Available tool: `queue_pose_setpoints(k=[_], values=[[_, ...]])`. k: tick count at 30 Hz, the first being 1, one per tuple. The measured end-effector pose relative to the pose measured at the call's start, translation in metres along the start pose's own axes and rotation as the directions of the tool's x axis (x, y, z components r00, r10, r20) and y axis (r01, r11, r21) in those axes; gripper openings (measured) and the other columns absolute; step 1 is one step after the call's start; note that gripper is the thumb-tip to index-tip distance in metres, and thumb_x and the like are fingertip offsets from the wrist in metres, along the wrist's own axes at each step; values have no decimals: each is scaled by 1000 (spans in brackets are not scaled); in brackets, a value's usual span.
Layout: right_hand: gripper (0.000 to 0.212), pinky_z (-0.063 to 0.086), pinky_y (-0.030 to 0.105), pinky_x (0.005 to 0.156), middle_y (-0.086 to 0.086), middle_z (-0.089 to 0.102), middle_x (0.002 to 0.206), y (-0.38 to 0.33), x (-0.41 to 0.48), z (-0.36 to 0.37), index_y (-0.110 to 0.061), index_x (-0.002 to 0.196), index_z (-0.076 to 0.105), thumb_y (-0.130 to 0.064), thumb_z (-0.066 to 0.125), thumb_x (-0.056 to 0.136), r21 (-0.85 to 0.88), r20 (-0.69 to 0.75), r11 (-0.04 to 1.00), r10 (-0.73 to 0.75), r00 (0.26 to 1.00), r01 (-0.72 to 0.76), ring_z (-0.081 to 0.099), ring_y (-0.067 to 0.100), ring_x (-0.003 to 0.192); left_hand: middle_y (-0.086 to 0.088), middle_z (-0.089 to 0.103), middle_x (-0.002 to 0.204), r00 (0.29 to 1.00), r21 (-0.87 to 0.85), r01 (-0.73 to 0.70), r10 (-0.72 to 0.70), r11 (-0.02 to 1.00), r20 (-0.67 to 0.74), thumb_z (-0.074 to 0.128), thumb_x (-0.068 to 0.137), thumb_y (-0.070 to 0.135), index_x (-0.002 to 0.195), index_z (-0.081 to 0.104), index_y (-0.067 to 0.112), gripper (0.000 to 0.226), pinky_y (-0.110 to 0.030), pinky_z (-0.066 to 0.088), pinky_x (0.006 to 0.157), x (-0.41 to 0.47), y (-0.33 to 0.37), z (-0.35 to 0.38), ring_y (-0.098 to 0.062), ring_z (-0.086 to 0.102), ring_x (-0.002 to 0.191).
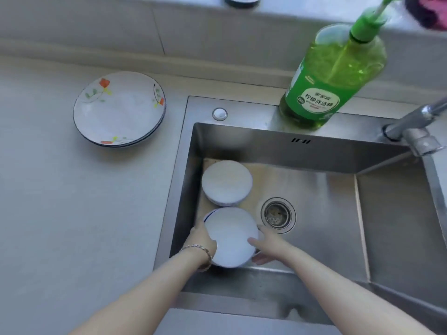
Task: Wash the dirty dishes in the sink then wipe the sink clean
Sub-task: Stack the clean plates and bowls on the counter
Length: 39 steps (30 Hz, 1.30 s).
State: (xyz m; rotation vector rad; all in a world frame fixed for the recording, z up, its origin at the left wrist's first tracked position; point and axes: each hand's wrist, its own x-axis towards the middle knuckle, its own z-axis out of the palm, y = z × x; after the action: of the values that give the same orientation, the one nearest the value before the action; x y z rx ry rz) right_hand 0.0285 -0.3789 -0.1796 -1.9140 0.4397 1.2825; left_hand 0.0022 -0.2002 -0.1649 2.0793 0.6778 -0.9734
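Two white bowls with blue rims are in the steel sink (314,189). The near bowl (231,235) sits at the sink's front left, tilted toward me. My left hand (202,240), with a bracelet on the wrist, grips its left edge. My right hand (266,247) holds its right edge, fingers under the rim. The far bowl (227,182) rests just behind it against the left wall. On the counter to the left lies a stack of flowered plates (119,108).
A green bottle of dish soap (333,76) stands on the sink's back ledge. The chrome tap (416,126) reaches in from the right. The drain strainer (277,215) lies right of the bowls. A dark and pink cloth (428,10) sits at the top right.
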Motion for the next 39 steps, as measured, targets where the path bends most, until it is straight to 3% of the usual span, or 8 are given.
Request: queue_pose_setpoints(k=[3,7,12,17,23,28,34,39], values=[[46,58,45,59,8,55,109,12,13,10,-19,127,36,3,38,86,202,42,978,-59,997,49,66,23,67,-14,38,142,999,-47,9,-11,999,-50,44,83,2,141,28,14,62,-36,39,101,8,-11,12,-31,45,121],[57,56,54,65,11,50,122,28,15,6,-22,131,38,7,35,81,192,-57,972,-129,990,138,57,38,103,-11,52,131,991,-141,41,-58,989,-119,43,89,12,132,44,13,42,-32,42,90,13,-18,17,-30,53,112],[62,57,34,49,4,60,100,51,-6,-41,-29,130,42,9,34,82,88,-73,980,-172,982,178,65,20,74,-14,52,131,988,-114,112,-122,987,-90,45,86,7,136,36,14,52,-29,40,89,21,-26,20,-31,52,110],[59,57,34,50,13,63,100,71,-14,-79,-36,120,44,8,37,83,9,-91,987,-162,983,163,67,30,76,-6,45,127,998,-284,33,-45,958,-36,54,75,30,129,38,45,59,-53,43,98,25,-16,27,-35,45,116],[59,56,34,46,4,63,94,94,-15,-94,-37,114,46,12,37,81,65,-142,988,-129,981,140,66,21,68,8,50,119,991,-123,-97,107,988,78,30,76,-1,121,34,59,75,-32,48,73,48,-1,41,-24,50,102],[56,57,49,55,11,58,109,107,-11,-93,-24,124,45,13,35,83,176,-162,977,-88,983,117,62,33,89,6,52,128,963,-87,-191,204,978,177,42,91,14,139,31,41,56,-38,53,83,54,14,60,-20,53,108],[54,56,30,44,7,52,110,97,8,-63,-16,131,40,12,34,85,252,-129,961,-81,988,111,57,28,89,12,46,128,960,-283,-87,156,955,233,33,94,51,136,34,44,42,-36,57,72,53,20,73,-16,51,108],[55,56,28,54,6,49,121,98,16,-52,-21,139,30,2,34,89,170,-161,977,-102,982,130,53,27,104,7,44,129,952,-289,-59,141,956,271,60,88,23,139,25,44,65,-47,57,74,52,19,74,-25,49,116]])
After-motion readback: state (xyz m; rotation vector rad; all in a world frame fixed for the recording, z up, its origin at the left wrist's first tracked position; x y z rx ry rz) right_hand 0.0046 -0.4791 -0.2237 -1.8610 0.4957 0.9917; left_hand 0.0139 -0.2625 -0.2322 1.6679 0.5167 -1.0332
